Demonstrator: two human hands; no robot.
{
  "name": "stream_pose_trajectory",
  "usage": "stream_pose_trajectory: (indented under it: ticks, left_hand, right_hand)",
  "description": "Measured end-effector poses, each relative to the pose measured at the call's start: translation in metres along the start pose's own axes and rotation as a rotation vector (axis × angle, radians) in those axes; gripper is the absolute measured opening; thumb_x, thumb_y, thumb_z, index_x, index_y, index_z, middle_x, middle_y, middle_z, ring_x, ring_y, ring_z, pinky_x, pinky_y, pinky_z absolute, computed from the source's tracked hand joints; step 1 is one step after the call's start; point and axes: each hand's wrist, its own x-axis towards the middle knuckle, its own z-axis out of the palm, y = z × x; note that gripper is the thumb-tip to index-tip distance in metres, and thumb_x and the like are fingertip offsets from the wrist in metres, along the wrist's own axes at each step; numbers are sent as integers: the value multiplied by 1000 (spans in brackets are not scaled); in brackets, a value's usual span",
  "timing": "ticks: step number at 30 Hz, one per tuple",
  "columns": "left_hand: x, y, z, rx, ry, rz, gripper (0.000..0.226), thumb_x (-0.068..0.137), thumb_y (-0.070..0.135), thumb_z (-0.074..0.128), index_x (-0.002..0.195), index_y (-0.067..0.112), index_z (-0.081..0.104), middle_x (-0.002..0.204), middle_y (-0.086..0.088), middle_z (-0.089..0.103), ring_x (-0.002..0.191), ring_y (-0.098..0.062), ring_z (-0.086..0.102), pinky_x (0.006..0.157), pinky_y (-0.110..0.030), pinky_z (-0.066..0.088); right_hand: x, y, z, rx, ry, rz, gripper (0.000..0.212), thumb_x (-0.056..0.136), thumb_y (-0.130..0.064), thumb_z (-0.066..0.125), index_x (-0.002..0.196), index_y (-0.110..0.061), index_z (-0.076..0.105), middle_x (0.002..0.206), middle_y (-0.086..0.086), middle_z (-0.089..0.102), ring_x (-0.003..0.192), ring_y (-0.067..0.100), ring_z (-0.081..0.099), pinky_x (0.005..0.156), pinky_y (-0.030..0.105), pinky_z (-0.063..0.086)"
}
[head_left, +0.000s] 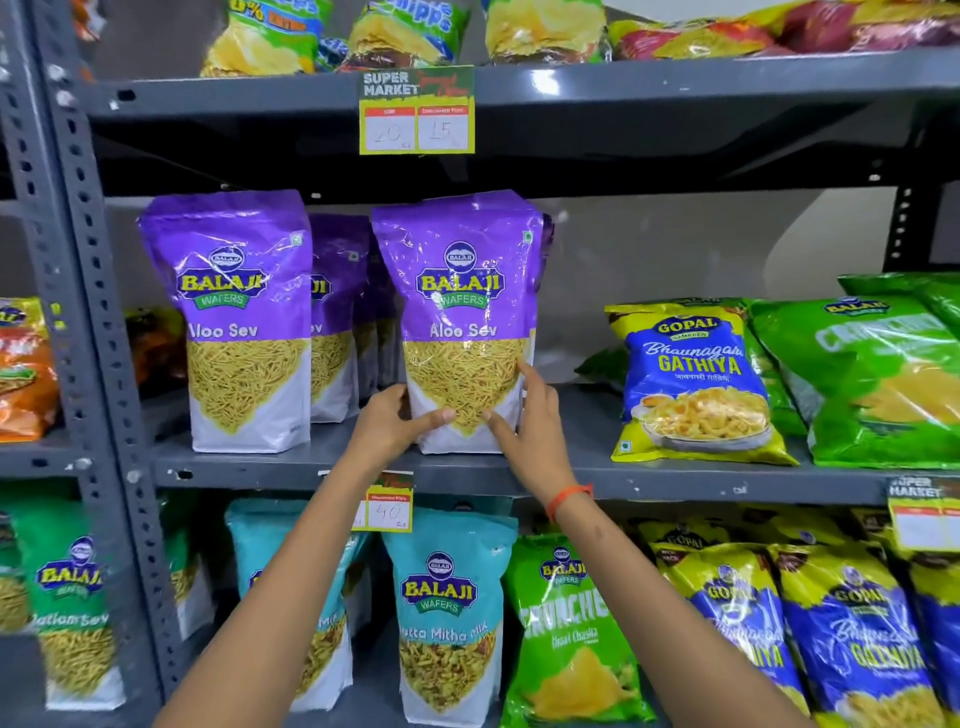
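A purple Balaji Aloo Sev pouch (460, 291) stands upright at the front of the grey middle shelf (311, 470). My left hand (387, 423) grips its lower left corner, thumb across the front. My right hand (530, 431) holds its lower right side, thumb on the front and index finger up along the edge. A second purple Aloo Sev pouch (241, 317) stands to the left, with more purple pouches (337, 312) behind and between them.
A blue Gopal Gathiya bag (691, 379) and green bags (872, 379) lie to the right on the same shelf. Teal Balaji pouches (447, 608) and a green chips bag (566, 634) fill the shelf below. A price tag (415, 111) hangs from the upper shelf.
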Motion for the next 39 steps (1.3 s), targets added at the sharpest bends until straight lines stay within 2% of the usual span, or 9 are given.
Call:
stream_pose_trajectory:
  ticks: [5,8,11,16,22,24,31,36,39]
  left_hand:
    - [-8,6,3,-21,14,-25,117,38,85,68,127,13,47,131,-9,59,119,-26,56,101,-50,46]
    - [-25,25,11,53,160,47,107,64,58,75,145,10,24,151,-12,38,137,-28,38,110,-44,35]
    - [-40,37,27,179,328,214,104,74,54,67,148,5,12,158,-15,19,145,-29,20,116,-41,20]
    - [-59,47,61,338,454,429,84,90,56,41,148,2,10,158,-18,14,147,-25,15,119,-38,14]
    - [-88,52,111,242,447,597,67,97,31,45,147,1,12,157,-15,15,147,-23,13,120,-43,20]
    - [-104,41,131,239,449,614,66,96,27,49,146,-1,15,156,-15,15,148,-22,10,119,-44,20]
    - [-171,-42,205,331,228,474,70,97,38,40,150,14,0,161,0,-9,149,-17,5,120,-40,16]
    - [-205,-100,236,288,-36,142,71,94,60,15,149,16,8,160,-1,10,146,-14,16,111,-41,35]
    - [-210,-111,240,228,-119,-9,74,91,59,23,149,15,13,159,-4,19,143,-21,28,104,-35,42]
  right_hand:
    - [-4,3,-3,14,57,9,61,85,-19,60,138,-14,30,131,17,40,124,30,42,104,51,40]
    - [-6,1,-5,48,108,-21,53,84,-25,55,132,-13,37,128,13,42,117,28,48,99,52,44]
    - [-9,-1,-11,57,200,-93,41,84,-23,50,123,-13,43,121,7,45,109,25,53,92,51,49]
    - [-15,-4,-35,-23,409,-277,26,85,-7,47,110,-9,52,103,1,47,94,22,53,82,44,51]
    - [-44,10,-65,-75,533,-303,18,89,-1,45,104,-5,54,100,3,50,91,14,49,84,17,40]
    - [-65,23,-70,-110,538,-317,16,89,-1,46,102,-5,55,100,1,50,92,14,48,86,16,38]
    - [-142,98,-71,-243,393,-194,11,91,-10,45,99,-13,52,100,-1,48,94,20,49,83,37,46]
    - [-186,173,-60,-310,92,217,34,88,-29,42,114,-9,49,110,11,56,104,19,49,93,43,44]
    - [-197,202,-59,-325,-86,468,56,86,-30,51,131,1,40,119,22,54,115,35,47,99,33,33]
